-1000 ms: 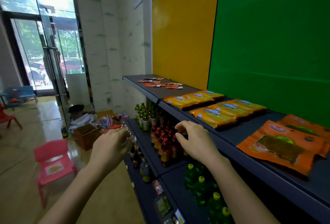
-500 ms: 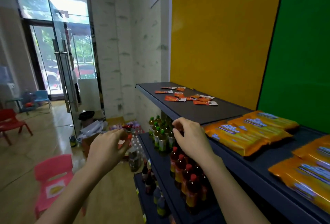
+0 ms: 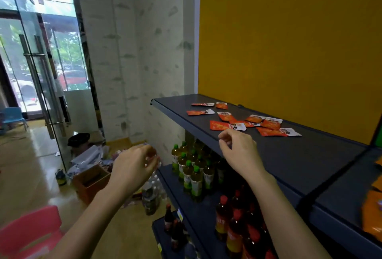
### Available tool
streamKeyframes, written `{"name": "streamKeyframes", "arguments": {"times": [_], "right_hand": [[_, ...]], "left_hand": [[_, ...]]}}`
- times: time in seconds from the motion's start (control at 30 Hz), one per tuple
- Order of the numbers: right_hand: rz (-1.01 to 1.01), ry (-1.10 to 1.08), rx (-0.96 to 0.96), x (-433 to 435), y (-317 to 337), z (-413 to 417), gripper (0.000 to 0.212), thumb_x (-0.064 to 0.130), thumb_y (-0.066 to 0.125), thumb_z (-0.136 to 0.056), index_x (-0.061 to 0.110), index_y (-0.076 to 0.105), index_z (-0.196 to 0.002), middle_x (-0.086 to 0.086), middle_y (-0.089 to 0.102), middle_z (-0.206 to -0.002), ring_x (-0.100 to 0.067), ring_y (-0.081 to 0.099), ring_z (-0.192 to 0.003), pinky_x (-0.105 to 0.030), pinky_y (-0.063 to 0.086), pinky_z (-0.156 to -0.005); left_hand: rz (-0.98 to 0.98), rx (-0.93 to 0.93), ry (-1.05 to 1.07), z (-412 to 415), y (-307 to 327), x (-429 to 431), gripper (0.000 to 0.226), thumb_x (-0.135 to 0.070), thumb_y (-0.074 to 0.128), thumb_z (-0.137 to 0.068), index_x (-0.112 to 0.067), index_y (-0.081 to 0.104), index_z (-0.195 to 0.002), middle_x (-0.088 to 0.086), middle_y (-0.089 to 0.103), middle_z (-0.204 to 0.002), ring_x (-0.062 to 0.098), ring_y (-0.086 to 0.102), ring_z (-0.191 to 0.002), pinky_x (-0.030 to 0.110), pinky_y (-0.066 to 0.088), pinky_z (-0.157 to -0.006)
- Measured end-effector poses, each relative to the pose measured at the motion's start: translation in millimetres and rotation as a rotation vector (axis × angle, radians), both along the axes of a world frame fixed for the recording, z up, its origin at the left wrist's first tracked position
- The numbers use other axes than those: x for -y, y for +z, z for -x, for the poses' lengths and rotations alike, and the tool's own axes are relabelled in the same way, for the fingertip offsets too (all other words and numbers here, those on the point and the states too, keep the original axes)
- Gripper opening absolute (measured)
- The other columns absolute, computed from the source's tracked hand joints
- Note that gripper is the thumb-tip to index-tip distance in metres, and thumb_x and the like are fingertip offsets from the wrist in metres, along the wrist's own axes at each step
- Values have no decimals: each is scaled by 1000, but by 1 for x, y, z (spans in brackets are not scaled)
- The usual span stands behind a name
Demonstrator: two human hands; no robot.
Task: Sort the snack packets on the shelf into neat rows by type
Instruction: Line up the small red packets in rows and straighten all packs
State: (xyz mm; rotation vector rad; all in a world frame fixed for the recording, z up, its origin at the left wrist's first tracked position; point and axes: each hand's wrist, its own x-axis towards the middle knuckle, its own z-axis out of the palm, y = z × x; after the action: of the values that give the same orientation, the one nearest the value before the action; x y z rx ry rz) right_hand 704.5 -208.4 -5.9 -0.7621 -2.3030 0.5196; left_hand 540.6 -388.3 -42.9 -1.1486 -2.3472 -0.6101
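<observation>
Several small orange-red snack packets (image 3: 246, 119) lie scattered on the far left end of the dark top shelf (image 3: 289, 159). My right hand (image 3: 239, 151) hovers over the shelf's front edge, just short of the nearest packet (image 3: 226, 125), its fingers loosely curled and holding nothing. My left hand (image 3: 134, 165) hangs in the air left of the shelf, at about the height of the lower shelf, fingers loosely curled and empty. A larger orange packet (image 3: 372, 215) shows at the right edge.
Green-capped bottles (image 3: 192, 170) and red-capped bottles (image 3: 237, 217) fill the lower shelves. On the floor to the left lie a cardboard box (image 3: 91, 182), bags and a pack of water bottles (image 3: 152, 192). A pink chair (image 3: 29, 234) stands near left. Glass doors (image 3: 41, 72) are beyond.
The view has swung left along the shelf, bringing the small scattered packets close. Both hands have moved left with it; the right hand has risen from the shelf edge toward the packets.
</observation>
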Motion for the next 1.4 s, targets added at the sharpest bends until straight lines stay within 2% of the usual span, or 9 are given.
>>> {"name": "streamKeyframes", "arguments": {"times": [0.13, 0.3, 0.47, 0.63, 0.83, 0.97, 1.17, 1.3, 1.4], "right_hand": [[11, -124, 24, -20, 4, 53, 19, 24, 51, -92, 21, 62, -107, 4, 63, -100, -16, 60, -97, -31, 48, -82], [54, -356, 42, -50, 1, 96, 21, 30, 51, -92, 16, 63, -103, 1, 62, -97, -21, 60, -93, -30, 43, -70], [129, -539, 271, -80, 1, 118, 43, 43, 45, -93, 10, 51, -119, -9, 54, -124, -31, 51, -115, -38, 43, -86], [112, -639, 338, -101, -3, 130, 55, 52, 41, -92, 13, 48, -129, -10, 44, -134, -31, 46, -122, -39, 43, -91], [97, -743, 478, -112, 4, 139, 62, 65, 31, -89, 23, 43, -134, -7, 35, -141, -31, 38, -130, -40, 42, -93], [80, -816, 487, -114, 3, 143, 57, 63, 39, -87, 24, 43, -130, -8, 38, -135, -31, 40, -126, -38, 43, -91], [184, -874, 356, -118, 3, 142, 53, 57, 60, -79, 23, 44, -117, -3, 51, -124, -25, 49, -117, -35, 43, -82], [274, -875, 200, -117, 5, 140, 67, 43, 71, -76, 22, 36, -129, -2, 56, -127, -23, 52, -117, -30, 39, -84], [316, -895, 187, -115, 10, 136, 72, 39, 70, -78, 22, 33, -137, -1, 55, -130, -21, 50, -121, -26, 37, -87]], "left_hand": [[22, 16, -108, 78, 9, -23, 20, -33, 55, -88, -19, 66, -97, -2, 67, -91, 19, 63, -87, 34, 51, -72], [12, 16, -225, 150, 12, -69, 21, -34, 57, -87, -19, 67, -98, 0, 68, -96, 21, 63, -91, 32, 49, -73], [9, 24, -335, 185, 20, -131, 24, -35, 53, -89, -17, 65, -100, 1, 67, -101, 20, 60, -96, 32, 48, -75], [14, 36, -395, 205, 31, -206, 27, -37, 47, -92, -16, 62, -102, 2, 65, -104, 20, 55, -104, 35, 48, -81], [215, 91, -349, 209, 37, -292, 55, -49, 35, -94, -7, 48, -127, 14, 48, -135, 29, 39, -126, 40, 39, -98], [415, 153, -310, 218, 33, -329, 70, -60, 30, -91, -5, 43, -134, 17, 36, -144, 31, 31, -133, 41, 31, -106], [432, 291, -423, 233, 34, -356, 63, -54, 48, -87, -3, 45, -126, 18, 43, -137, 33, 40, -127, 38, 35, -101], [412, 475, -574, 243, 43, -359, 40, -47, 66, -77, -13, 47, -86, 14, 60, -109, 31, 56, -104, 36, 45, -83], [184, 651, -746, 235, 50, -355, 31, -36, 70, -79, -15, 49, -88, 4, 58, -90, 24, 57, -91, 32, 42, -74]]}}
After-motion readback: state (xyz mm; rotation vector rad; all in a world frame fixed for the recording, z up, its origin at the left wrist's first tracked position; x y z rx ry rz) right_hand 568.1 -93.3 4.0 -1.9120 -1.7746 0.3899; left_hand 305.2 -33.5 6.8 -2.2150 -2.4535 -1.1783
